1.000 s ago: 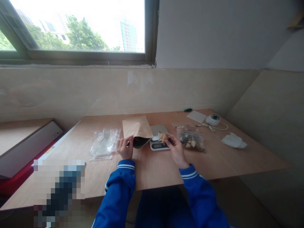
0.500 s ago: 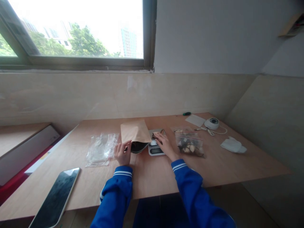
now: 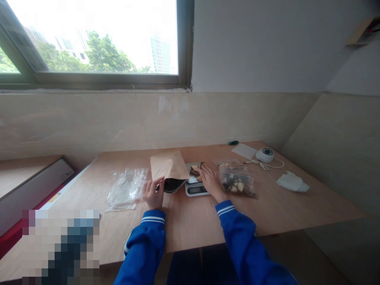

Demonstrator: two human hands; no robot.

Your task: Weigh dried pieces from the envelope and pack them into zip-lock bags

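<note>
My left hand pinches the near edge of a brown paper bag. The bag lies flat with its dark mouth held apart toward me. Right of it stands a white kitchen scale with a dark display. Several brown, curled dried slices, which look like mushroom, rest on its pan. My right hand reaches over the scale's right side, fingers stretched out and touching the slices. Its thumb and fingertips are partly hidden.
Zip bags of dried pieces lie right of my right hand. Clear plastic bags lie to the left. Farther right are a white dome camera with its cable, a paper sheet, a green-handled tool and a crumpled white tissue.
My right hand has shifted a little to the right across the scale, uncovering more of the slices. My left hand keeps its hold on the bag, and the bag's mouth has barely moved.
</note>
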